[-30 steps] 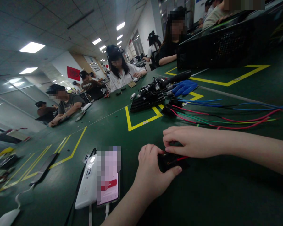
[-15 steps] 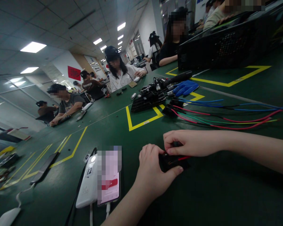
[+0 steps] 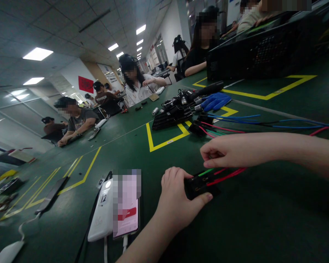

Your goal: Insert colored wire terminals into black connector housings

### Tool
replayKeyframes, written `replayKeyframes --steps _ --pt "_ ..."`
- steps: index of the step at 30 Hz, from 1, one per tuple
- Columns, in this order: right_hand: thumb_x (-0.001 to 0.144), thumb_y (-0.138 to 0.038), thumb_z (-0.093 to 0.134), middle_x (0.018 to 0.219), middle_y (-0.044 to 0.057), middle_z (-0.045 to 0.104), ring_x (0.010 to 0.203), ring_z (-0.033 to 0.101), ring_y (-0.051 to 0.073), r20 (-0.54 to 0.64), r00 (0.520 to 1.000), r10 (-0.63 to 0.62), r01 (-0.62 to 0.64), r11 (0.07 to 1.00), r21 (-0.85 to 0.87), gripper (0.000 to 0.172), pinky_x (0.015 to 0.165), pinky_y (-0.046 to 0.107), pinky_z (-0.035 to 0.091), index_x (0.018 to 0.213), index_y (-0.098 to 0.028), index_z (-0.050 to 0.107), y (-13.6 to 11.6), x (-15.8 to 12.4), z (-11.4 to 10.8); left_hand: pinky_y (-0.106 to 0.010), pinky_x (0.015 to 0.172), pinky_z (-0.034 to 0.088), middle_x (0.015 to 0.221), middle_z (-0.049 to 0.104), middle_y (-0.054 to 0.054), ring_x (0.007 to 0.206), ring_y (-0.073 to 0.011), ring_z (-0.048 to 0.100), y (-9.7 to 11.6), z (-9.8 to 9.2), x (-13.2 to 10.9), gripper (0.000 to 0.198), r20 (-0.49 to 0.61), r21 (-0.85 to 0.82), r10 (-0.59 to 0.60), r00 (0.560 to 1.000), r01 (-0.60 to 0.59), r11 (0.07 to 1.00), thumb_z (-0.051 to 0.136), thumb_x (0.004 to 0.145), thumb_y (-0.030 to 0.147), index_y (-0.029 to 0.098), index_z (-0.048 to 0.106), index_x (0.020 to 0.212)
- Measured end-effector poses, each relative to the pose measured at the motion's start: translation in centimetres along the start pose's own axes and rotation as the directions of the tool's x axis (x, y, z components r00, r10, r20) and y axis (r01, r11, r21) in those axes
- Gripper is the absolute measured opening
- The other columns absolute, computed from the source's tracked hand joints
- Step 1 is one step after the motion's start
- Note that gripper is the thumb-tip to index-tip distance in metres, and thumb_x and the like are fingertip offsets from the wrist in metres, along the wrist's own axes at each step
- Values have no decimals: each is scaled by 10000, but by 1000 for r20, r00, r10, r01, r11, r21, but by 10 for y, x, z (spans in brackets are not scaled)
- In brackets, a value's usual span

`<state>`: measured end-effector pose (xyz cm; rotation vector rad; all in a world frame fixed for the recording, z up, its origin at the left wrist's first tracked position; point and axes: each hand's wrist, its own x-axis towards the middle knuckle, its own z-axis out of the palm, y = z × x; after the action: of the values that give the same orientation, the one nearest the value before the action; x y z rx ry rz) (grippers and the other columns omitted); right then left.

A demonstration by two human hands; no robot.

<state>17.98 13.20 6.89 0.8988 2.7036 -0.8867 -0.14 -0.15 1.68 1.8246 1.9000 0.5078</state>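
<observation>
My left hand (image 3: pixel 175 204) is wrapped round a black connector block (image 3: pixel 199 184), its thumb along the near side and its fingers over the far end. From the block's slots, red wires (image 3: pixel 227 176) and a green wire (image 3: pixel 205 172) run off to the right, passing beneath my right wrist. My right hand (image 3: pixel 219 151) hovers just above and beyond the block, apart from it. Its fingers are curled in with the thumb pressed against them; what lies inside, if anything, is hidden.
Beyond my hands lie another black connector (image 3: pixel 197 128) with blue wires (image 3: pixel 233 117), a blue glove (image 3: pixel 215 101) and dark hardware (image 3: pixel 171 118). To the left are a phone (image 3: pixel 127 204) and a white power bank (image 3: pixel 101 208) with cables. A black case (image 3: pixel 235 54) stands far right; co-workers sit opposite.
My right hand has lifted off the connector block, moving up and to the right, uncovering the green and red wires. My left hand keeps its hold in the same place.
</observation>
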Motion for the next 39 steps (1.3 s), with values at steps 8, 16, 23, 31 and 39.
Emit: replayKeyframes --steps 8,16,23,31,39 --pt "899 -531 521 815 36 643 703 569 209 200 980 13 -19 999 30 341 602 340 394 925 -236 689 10 -10 -13 -446 925 413 1068 559 -67 1072 -305 505 1 -2 0 370 10 7 -4 1000 4 1000 822 764 392 214 559 955" --pt "877 -528 606 764 17 639 696 570 178 56 966 -254 203 871 447 338 631 311 429 977 -215 686 22 -20 -30 -432 920 415 1066 561 -65 1055 -293 520 -2 -2 1 379 -4 -3 12 1000 -12 1000 837 748 361 216 544 940" --pt "924 -655 441 672 -10 517 603 449 154 -27 961 -276 253 833 492 477 575 306 381 869 -216 617 -1 -7 -6 -441 919 418 1077 558 -70 1058 -298 517 0 -4 1 392 8 -8 -6 1000 6 1000 830 750 391 219 539 947" --pt "908 -694 308 719 43 550 657 524 213 -147 989 -30 39 998 55 537 637 366 388 724 -235 517 -15 1 8 -433 916 416 1048 566 -62 1051 -293 522 2 -3 1 369 12 8 3 1000 -3 1000 834 751 351 222 536 926" --pt "955 -595 288 681 49 576 638 538 209 -164 984 -69 63 997 -43 502 615 351 362 698 -230 518 -16 1 11 -432 933 414 1059 565 -59 1058 -291 522 1 -2 1 374 10 7 -5 1000 5 1000 831 753 349 225 531 940"
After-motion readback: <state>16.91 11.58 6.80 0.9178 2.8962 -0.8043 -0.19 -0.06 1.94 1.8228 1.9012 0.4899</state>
